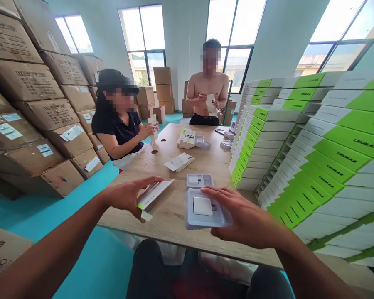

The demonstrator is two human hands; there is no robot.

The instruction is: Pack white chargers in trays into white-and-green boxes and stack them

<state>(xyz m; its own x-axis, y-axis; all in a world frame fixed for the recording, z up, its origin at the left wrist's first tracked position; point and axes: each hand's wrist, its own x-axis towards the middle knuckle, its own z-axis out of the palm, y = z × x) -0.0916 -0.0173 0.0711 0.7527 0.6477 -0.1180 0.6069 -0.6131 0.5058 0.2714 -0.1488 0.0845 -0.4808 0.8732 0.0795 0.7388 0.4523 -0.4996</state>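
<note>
My left hand [129, 196] is closed around a thin white carton [156, 194] with a green edge, its near end flap hanging open. The carton is tilted above the table's near side. My right hand [233, 207] grips a pale grey plastic tray [191, 222] by its right side. A white square item [203, 206] sits in that tray. Just behind it on the table lies a similar tray [191, 176] with a small white piece inside. Another flat white carton [179, 162] rests farther off.
Tall stacks of green-and-white boxes [324, 166] rise along the right side. Across the wooden table [137, 174] two people [118, 120] handle cartons. A pile of cartons [186, 138] and more trays [202, 142] lie mid-table. Brown cardboard boxes [40, 112] are piled on the left.
</note>
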